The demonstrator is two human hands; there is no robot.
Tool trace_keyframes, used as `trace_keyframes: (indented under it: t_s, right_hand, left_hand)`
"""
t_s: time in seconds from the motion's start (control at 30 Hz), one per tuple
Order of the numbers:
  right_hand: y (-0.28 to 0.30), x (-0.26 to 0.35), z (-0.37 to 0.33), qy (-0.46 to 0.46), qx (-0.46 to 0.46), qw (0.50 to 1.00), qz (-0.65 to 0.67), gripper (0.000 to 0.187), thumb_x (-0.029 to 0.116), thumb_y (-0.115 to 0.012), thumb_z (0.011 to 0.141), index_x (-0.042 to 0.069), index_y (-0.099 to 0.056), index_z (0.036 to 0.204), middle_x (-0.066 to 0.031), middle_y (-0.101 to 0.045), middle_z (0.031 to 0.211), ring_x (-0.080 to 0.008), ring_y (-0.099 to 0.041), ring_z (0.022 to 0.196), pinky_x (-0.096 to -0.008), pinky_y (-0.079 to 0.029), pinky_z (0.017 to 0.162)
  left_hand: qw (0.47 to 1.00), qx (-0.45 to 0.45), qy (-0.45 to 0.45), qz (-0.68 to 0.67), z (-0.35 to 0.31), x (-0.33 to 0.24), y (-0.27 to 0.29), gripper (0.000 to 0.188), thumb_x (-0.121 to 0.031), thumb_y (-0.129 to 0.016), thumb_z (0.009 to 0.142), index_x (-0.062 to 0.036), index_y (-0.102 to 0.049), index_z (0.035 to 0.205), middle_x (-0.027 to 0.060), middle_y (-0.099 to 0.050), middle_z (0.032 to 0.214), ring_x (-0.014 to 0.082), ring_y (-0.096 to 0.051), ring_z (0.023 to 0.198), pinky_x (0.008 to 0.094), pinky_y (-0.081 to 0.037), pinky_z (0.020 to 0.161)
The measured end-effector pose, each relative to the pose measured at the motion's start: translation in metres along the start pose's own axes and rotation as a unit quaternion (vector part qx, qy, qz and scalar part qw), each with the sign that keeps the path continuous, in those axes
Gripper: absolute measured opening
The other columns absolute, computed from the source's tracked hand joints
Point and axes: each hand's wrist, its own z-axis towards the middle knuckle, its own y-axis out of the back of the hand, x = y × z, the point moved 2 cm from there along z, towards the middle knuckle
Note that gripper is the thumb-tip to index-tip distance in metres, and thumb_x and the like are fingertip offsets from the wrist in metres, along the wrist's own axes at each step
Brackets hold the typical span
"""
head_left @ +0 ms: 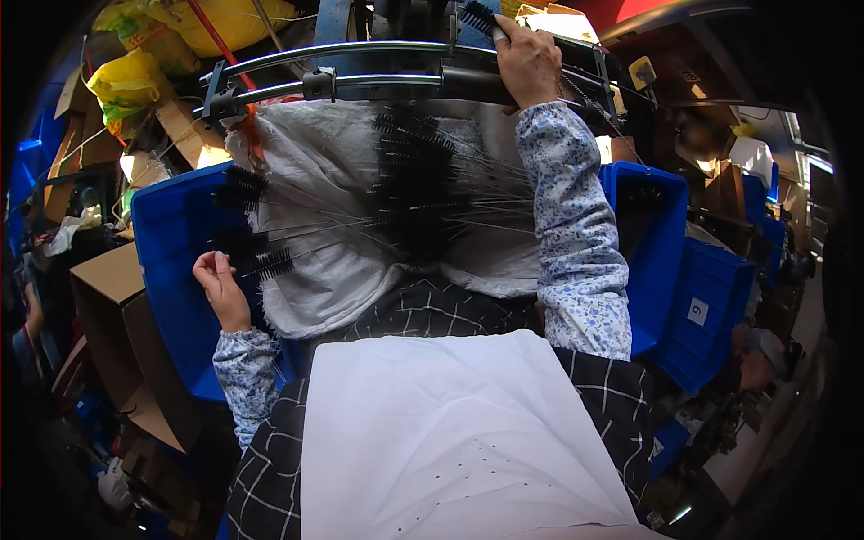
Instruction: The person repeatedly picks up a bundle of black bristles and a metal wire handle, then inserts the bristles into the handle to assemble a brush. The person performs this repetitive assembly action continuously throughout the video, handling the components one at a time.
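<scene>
My right hand (531, 65) is up at the machine, its fingers closed on a black-bristled wire brush (477, 16) whose bristle head sticks out to the left. Low on the left, my left hand (221, 286) has its thumb and fingers pinched together over a blue bin; what they hold, if anything, cannot be made out. Beside those fingertips is the black bristle head of another brush (272, 264). Between my arms, a pile of black wire brushes (414, 184) with thin wire stems lies on a white woven cloth (337, 288) over my lap.
Ahead runs the machine's metal rail (378, 83). A large blue bin (166, 297) stands left, with an open cardboard box (112, 279) beside it. More blue bins (652, 270) stand on the right. Yellow bags (126, 85) sit at the far left.
</scene>
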Motion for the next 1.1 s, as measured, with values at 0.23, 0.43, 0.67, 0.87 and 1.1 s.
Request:
trace_keyframes:
  t_s: [0.23,0.43,0.67,0.87,1.1]
  right_hand:
    - [0.001,0.005,0.014,-0.037,0.002,0.999,0.014,0.018,0.022,-0.051,0.074,0.015,-0.059,0.089,-0.0074,-0.058,0.073,-0.0253,-0.052,0.077,-0.0403,-0.037,0.068]
    - [-0.005,0.000,0.014,-0.007,-0.027,1.000,0.013,0.017,0.021,-0.051,0.074,0.016,-0.060,0.087,-0.0057,-0.057,0.071,-0.0248,-0.053,0.074,-0.0394,-0.037,0.067]
    - [-0.013,0.000,0.020,-0.024,0.005,1.000,0.005,0.023,0.016,-0.043,0.076,0.017,-0.059,0.093,-0.0057,-0.056,0.081,-0.0256,-0.048,0.087,-0.0412,-0.033,0.079]
    - [-0.048,-0.033,0.034,0.039,0.066,0.997,0.027,0.030,0.016,-0.039,0.078,0.016,-0.053,0.105,-0.0035,-0.051,0.101,-0.0243,-0.037,0.106,-0.0517,-0.024,0.088]
    - [-0.003,-0.029,0.005,-0.117,0.041,0.991,-0.040,0.043,0.027,-0.051,0.072,0.013,-0.043,0.112,-0.0099,-0.043,0.111,-0.0299,-0.036,0.105,-0.0496,-0.030,0.082]
  left_hand:
    - [0.969,0.156,0.192,-0.012,-0.035,0.072,0.021,0.020,-0.022,-0.044,0.085,-0.0052,-0.045,0.095,0.0021,-0.052,0.075,0.0054,-0.045,0.060,0.0185,-0.036,0.054]
    - [0.960,0.094,0.230,-0.126,-0.034,0.061,0.004,0.017,-0.022,-0.040,0.087,-0.0066,-0.048,0.090,0.0006,-0.053,0.070,0.0031,-0.044,0.055,0.0149,-0.035,0.048]
    - [0.969,0.118,0.188,-0.105,-0.032,0.050,0.001,0.019,-0.023,-0.040,0.087,-0.0063,-0.049,0.089,0.0005,-0.053,0.072,0.0031,-0.044,0.055,0.0158,-0.035,0.049]
    - [0.975,0.048,0.153,-0.155,-0.029,0.029,-0.002,0.017,-0.023,-0.044,0.086,-0.0065,-0.050,0.086,-0.0022,-0.050,0.069,0.0038,-0.044,0.056,0.0155,-0.035,0.052]
    - [0.988,0.047,0.121,-0.086,-0.030,0.028,-0.006,0.013,-0.019,-0.048,0.083,-0.0059,-0.050,0.085,-0.0024,-0.048,0.070,0.0041,-0.043,0.059,0.0164,-0.038,0.057]
